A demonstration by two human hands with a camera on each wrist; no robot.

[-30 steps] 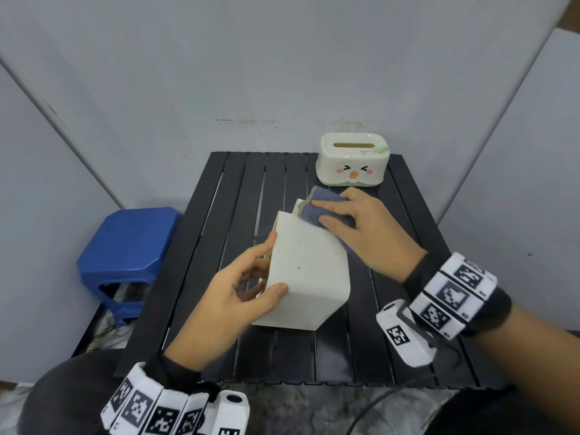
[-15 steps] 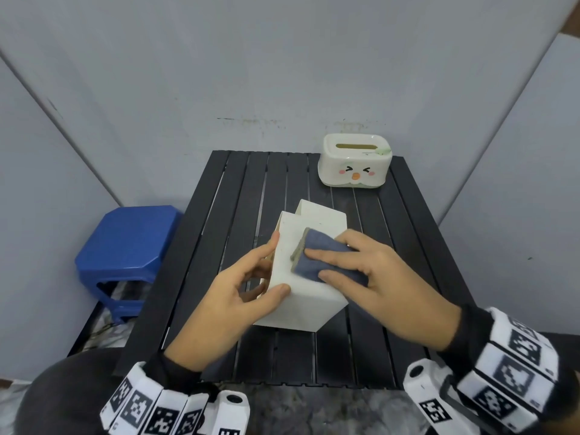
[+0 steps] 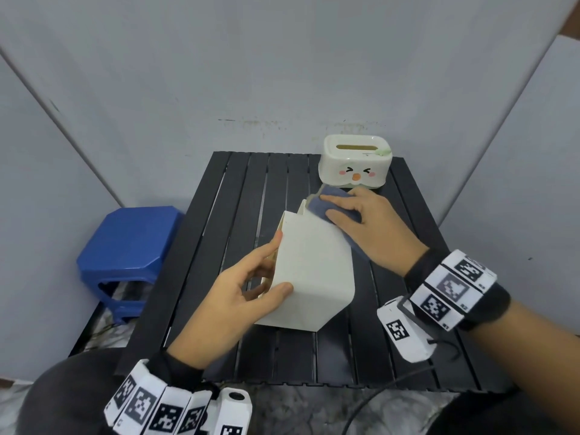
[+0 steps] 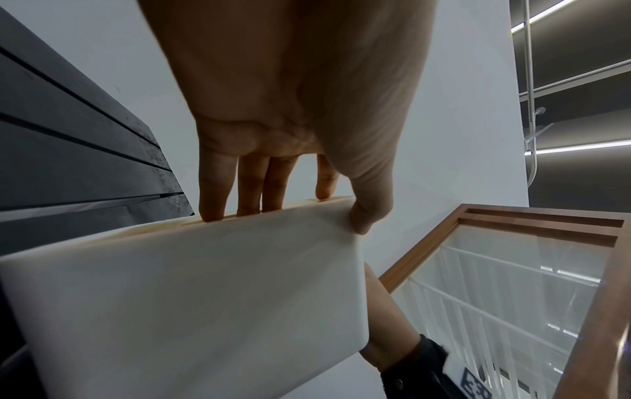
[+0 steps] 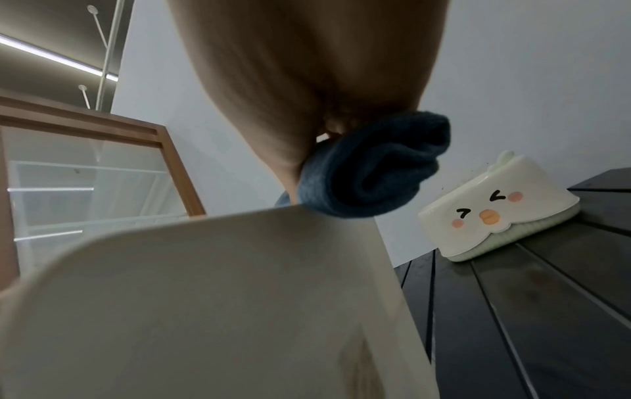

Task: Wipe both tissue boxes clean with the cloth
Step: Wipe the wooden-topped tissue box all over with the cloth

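Plain tissue box: the white box (image 3: pixel 314 271) is tipped on the black slatted table (image 3: pixel 207 246), near the front, broad face turned up.
Cloth: the blue cloth (image 3: pixel 337 204) now sits at that face's far end; half a second ago it was mid-face, so one stroke has just run outward.
Right hand: the right hand (image 3: pixel 367 227) presses the cloth flat under extended fingers.
Left hand: the left hand (image 3: pixel 238 296) clasps the box's near left edge, thumb on top, fingers tucked into its slot.
Meaning: this face looks nearly covered; other faces probably remain.
Second box: the duck-face tissue box (image 3: pixel 356 166) stands at the far edge, seemingly unwiped.
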